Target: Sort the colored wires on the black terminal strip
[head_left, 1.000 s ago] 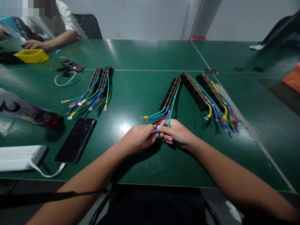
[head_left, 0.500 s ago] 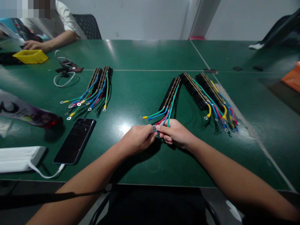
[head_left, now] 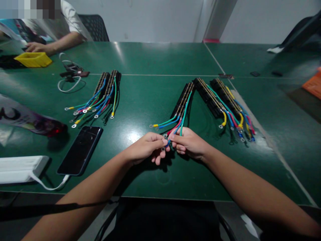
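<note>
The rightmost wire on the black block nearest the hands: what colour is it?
That wire is green, best seen in the head view.

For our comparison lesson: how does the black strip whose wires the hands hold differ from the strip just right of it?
The first strip slants far end rightward; its neighbour, leftward. The left hand and right hand hold the first strip's wires; neither touches the neighbour's. Both strips are black with golden lines.

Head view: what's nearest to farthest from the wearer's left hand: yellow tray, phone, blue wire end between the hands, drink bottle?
From the left hand:
1. Blue wire end, at its fingertips
2. Phone, to its left
3. Drink bottle, farther left
4. Yellow tray, far back left
</note>
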`<state>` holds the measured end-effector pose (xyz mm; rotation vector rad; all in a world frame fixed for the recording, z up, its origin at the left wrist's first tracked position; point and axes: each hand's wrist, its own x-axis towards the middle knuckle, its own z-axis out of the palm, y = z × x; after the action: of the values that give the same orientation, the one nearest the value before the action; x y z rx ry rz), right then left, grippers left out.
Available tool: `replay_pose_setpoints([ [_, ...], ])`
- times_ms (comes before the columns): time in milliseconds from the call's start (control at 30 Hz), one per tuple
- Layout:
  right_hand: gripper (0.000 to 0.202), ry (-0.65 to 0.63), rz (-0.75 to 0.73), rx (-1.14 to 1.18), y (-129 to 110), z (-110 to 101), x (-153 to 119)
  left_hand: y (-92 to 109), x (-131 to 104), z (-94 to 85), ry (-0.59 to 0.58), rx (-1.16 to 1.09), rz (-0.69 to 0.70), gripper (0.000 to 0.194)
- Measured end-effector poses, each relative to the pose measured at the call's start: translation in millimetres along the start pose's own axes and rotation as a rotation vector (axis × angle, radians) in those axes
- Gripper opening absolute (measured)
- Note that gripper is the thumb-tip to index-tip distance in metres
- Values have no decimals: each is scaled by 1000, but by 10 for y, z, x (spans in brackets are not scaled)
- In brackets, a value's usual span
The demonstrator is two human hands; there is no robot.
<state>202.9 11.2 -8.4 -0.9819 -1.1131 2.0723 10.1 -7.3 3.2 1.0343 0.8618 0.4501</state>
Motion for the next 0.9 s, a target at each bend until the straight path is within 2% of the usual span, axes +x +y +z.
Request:
replay_pose_setpoints([
  [100, 33, -20, -9, 6, 0, -6, 0, -8, 15, -7, -70, -157, -32, 34],
  [367, 36, 1, -3, 60, -1, 3, -3, -27, 57, -20, -74, -360, -75, 29],
  [900, 28, -64, -10, 36, 20, -28, -4, 0, 38, 20, -79, -160, -81, 33],
])
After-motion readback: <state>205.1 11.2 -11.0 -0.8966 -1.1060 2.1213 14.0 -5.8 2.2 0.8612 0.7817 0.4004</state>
